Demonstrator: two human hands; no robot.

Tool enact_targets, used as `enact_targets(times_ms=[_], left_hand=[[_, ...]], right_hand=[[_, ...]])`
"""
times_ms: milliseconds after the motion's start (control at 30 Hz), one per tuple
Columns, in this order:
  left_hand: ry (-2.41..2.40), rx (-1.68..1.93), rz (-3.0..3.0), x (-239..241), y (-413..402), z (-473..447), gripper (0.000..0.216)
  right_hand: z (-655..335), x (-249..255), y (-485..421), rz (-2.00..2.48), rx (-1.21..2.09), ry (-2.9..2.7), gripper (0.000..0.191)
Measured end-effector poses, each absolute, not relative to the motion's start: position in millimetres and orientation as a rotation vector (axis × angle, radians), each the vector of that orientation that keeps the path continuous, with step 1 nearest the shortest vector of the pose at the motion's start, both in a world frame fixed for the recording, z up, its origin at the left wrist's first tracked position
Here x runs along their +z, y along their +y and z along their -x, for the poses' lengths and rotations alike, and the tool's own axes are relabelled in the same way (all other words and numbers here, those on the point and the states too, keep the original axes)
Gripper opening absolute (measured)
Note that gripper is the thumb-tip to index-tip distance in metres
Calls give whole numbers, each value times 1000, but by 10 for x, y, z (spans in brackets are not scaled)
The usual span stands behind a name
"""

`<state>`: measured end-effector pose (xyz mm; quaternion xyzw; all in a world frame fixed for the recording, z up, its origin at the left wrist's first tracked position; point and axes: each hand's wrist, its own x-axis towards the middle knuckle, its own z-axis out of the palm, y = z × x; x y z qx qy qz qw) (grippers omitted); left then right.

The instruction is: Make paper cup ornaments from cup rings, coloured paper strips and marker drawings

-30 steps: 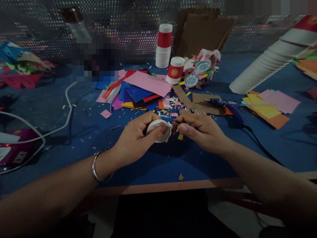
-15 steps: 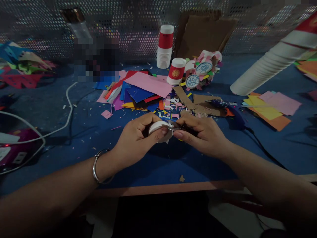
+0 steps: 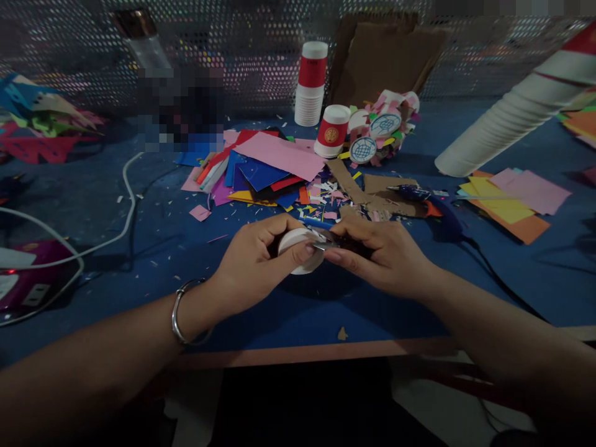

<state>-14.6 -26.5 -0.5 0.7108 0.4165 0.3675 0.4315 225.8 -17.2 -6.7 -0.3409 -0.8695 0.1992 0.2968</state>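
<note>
My left hand (image 3: 261,254) is closed on a white round paper piece (image 3: 305,264) that looks like the bottom of a paper cup, its thumb lying across the face. My right hand (image 3: 384,251) is closed round small scissors (image 3: 321,244), whose silver blades point left at the piece's right edge. Fingers hide the scissors' handles. Behind the hands lie paper scraps (image 3: 330,216) and a stack of coloured paper (image 3: 279,158).
Behind the scraps stand a red-and-white paper cup (image 3: 332,131) and a stack of cups (image 3: 311,84). Cardboard strips (image 3: 384,192) and a blue glue gun (image 3: 444,217) lie to the right. A long cup stack (image 3: 507,115) leans there. A white cable (image 3: 130,211) curves across the left.
The scissors' blades have spread a little at the paper piece, which has tilted so more of its face shows. Both hands stay nearly in place.
</note>
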Motion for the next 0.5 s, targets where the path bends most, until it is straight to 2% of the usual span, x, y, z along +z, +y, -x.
enact_targets(times_ms=[500], left_hand=[[935, 883, -1586, 19, -294, 152, 23]], right_hand=[[-2270, -37, -180, 816, 517, -2350, 34]])
